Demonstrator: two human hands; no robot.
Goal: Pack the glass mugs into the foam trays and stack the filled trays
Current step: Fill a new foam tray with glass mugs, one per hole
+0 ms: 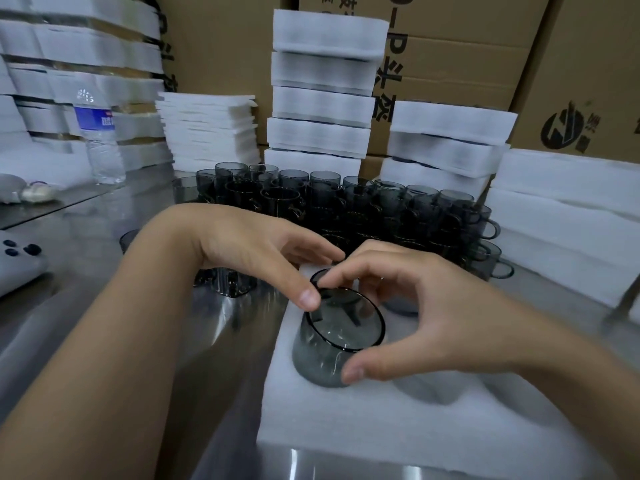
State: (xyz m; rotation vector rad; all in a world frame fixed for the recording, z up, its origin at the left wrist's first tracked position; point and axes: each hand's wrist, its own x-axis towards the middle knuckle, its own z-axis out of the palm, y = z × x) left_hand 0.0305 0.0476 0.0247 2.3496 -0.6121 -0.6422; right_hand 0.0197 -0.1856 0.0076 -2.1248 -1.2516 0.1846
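- Glass mug [332, 348], smoky grey, is seen tilted in a left-hand pocket of a white foam tray [381, 420], which lies on a shiny metal surface [214, 341].
- Its rim is pinched by the left hand [249, 244], thumb on the near edge.
- Its wall is gripped by the right hand [433, 306], thumb low, forefinger on the rim.
- More grey mugs [346, 209] are clustered behind, in front of stacked filled trays [322, 98].
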